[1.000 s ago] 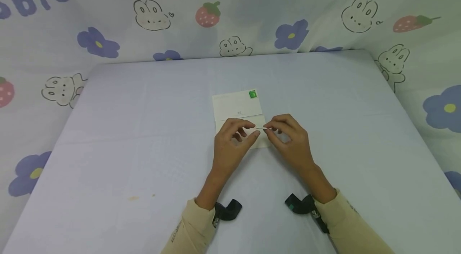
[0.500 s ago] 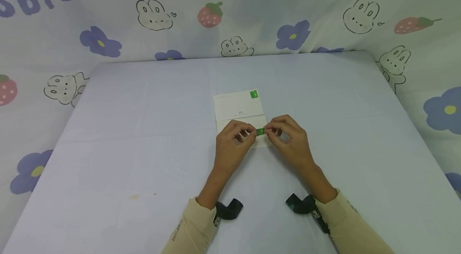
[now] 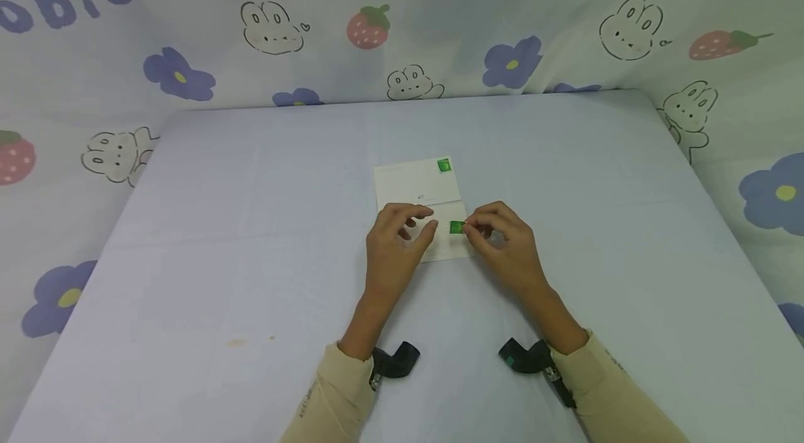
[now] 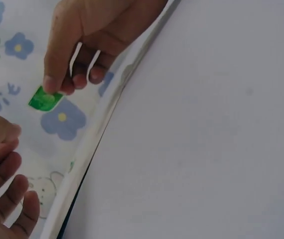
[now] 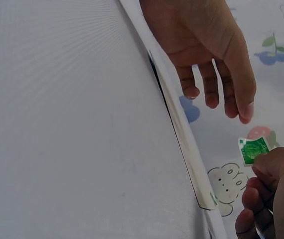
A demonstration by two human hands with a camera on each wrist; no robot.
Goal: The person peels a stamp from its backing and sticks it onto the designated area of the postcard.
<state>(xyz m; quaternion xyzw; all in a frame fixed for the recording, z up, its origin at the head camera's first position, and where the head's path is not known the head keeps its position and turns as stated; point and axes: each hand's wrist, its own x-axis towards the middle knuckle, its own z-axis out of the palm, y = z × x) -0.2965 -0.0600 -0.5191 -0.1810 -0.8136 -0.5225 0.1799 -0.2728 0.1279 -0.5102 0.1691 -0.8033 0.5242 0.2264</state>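
My right hand (image 3: 507,241) pinches a small green postage stamp (image 3: 456,227) by its right edge, between thumb and fingertips. The stamp's green face and white border show in the right wrist view. To the left, my left hand (image 3: 396,251) holds nothing, its thumb and fingers loosely parted a short way from the stamp. Below both hands lies a cream envelope (image 3: 446,249), partly covered by the left hand. Another cream envelope (image 3: 408,181) lies just beyond it, with a green stamp (image 3: 444,165) at its upper right corner and a small dark mark near its lower edge.
A white cloth-covered table (image 3: 251,220) spreads around the envelopes. Behind it hangs a curtain (image 3: 440,10) printed with rabbits, strawberries and blue flowers. Black wrist cameras sit at both cuffs.
The stamp, edge-on a second ago, has turned its green face toward the head camera. My left hand has let go of it and drawn back leftward; my right hand still holds it.
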